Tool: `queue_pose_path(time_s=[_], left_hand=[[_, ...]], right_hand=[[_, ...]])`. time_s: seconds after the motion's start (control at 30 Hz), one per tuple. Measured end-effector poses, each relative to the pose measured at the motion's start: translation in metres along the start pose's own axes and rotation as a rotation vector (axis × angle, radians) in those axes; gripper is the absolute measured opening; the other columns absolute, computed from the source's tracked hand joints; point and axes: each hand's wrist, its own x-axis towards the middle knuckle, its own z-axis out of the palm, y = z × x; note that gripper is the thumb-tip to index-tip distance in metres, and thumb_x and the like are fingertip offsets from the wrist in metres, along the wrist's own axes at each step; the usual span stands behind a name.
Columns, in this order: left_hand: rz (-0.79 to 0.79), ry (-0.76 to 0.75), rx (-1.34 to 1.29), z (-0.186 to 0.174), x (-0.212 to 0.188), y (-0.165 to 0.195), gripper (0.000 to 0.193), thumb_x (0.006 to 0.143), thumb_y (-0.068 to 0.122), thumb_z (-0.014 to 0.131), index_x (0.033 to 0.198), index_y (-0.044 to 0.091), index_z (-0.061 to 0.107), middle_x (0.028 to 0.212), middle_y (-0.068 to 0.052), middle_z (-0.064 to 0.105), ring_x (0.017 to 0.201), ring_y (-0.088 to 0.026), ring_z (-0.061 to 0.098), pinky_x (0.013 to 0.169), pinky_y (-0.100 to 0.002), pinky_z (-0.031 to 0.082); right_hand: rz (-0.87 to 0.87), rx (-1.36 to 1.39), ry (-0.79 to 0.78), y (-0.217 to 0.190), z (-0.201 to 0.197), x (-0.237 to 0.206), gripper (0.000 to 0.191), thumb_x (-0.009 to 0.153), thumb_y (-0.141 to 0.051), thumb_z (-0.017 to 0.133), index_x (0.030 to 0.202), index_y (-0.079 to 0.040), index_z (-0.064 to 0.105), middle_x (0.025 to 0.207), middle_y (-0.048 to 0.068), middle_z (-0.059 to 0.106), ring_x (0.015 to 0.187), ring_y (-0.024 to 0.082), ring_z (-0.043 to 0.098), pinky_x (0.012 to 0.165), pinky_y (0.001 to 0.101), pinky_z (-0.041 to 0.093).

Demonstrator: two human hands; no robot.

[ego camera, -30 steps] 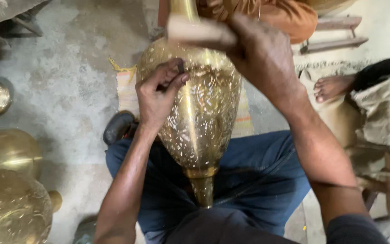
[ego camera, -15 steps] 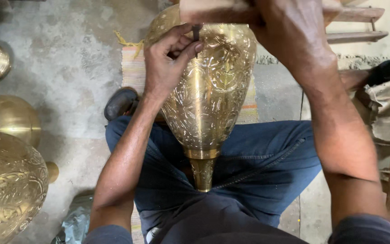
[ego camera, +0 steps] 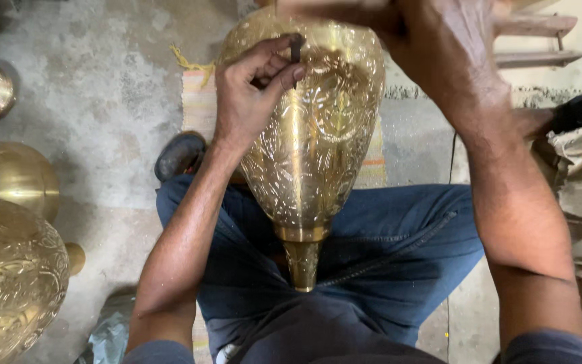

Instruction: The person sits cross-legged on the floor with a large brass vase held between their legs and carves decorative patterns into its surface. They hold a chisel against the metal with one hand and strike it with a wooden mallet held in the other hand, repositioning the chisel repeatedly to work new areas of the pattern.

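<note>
Head view: left hand (ego camera: 247, 101) pinches a punch (ego camera: 296, 50) against the brass vase (ego camera: 311, 148).

Four brass vessels (ego camera: 308, 141) — two hands (ego camera: 247, 101) — one chisel (ego camera: 296, 48).

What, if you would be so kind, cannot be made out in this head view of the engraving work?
- Right hand: what it grips is blurred and cut off by the top edge.
- Small dark tool in the left hand: its tip is too small to tell.
- Brass vase: its far end lies behind both hands.
- Engraved brass vessel: cut off by the left edge.
</note>
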Motion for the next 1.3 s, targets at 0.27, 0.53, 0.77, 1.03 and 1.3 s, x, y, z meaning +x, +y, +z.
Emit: queue_pose_path(time_s=[0.27, 0.53, 0.77, 1.03, 1.3], left_hand=[[-0.030, -0.012, -0.024, -0.003, -0.005, -0.003, 0.032, 0.097, 0.012, 0.081, 0.127, 0.004, 0.070, 0.094, -0.008, 0.080, 0.082, -0.014, 0.079, 0.072, -0.027, 0.069], [-0.050, -0.020, -0.043, -0.002, -0.013, -0.001, 0.036, 0.095, 0.009, 0.082, 0.127, 0.002, 0.069, 0.093, -0.008, 0.080, 0.082, -0.012, 0.079, 0.072, -0.025, 0.067], [-0.077, -0.036, 0.010, -0.003, -0.016, 0.005, 0.036, 0.093, 0.011, 0.081, 0.127, 0.003, 0.071, 0.091, -0.007, 0.080, 0.077, -0.011, 0.077, 0.068, -0.026, 0.065], [-0.117, -0.030, -0.081, -0.006, -0.019, 0.014, 0.032, 0.093, 0.011, 0.081, 0.122, 0.004, 0.071, 0.091, -0.007, 0.081, 0.082, -0.012, 0.078, 0.075, -0.027, 0.066], [-0.161, -0.039, 0.017, -0.008, -0.019, 0.015, 0.033, 0.091, 0.017, 0.082, 0.121, 0.004, 0.072, 0.089, -0.006, 0.080, 0.075, -0.011, 0.076, 0.068, -0.028, 0.064]], right_hand=[[-0.015, 0.014, -0.025, -0.001, -0.008, -0.010, 0.009, 0.103, -0.004, 0.075, 0.109, -0.004, 0.069, 0.088, 0.009, 0.068, 0.077, 0.022, 0.066, 0.073, 0.0388, 0.054], [0.351, 0.333, -0.180, -0.015, -0.016, -0.001, 0.021, 0.106, -0.012, 0.078, 0.108, -0.002, 0.060, 0.078, 0.010, 0.062, 0.069, 0.021, 0.063, 0.059, 0.0408, 0.051], [0.042, 0.053, -0.096, -0.018, -0.022, -0.010, 0.028, 0.101, -0.012, 0.075, 0.124, -0.002, 0.064, 0.089, 0.011, 0.069, 0.077, 0.022, 0.068, 0.069, 0.0409, 0.056], [0.214, 0.017, -0.315, -0.014, -0.017, -0.012, 0.008, 0.108, -0.015, 0.071, 0.112, -0.008, 0.069, 0.083, 0.008, 0.072, 0.073, 0.019, 0.068, 0.074, 0.0408, 0.060], [0.059, 0.040, -0.204, -0.018, -0.015, -0.012, 0.025, 0.103, -0.015, 0.072, 0.124, -0.003, 0.065, 0.080, 0.011, 0.072, 0.061, 0.019, 0.067, 0.052, 0.0325, 0.055]])
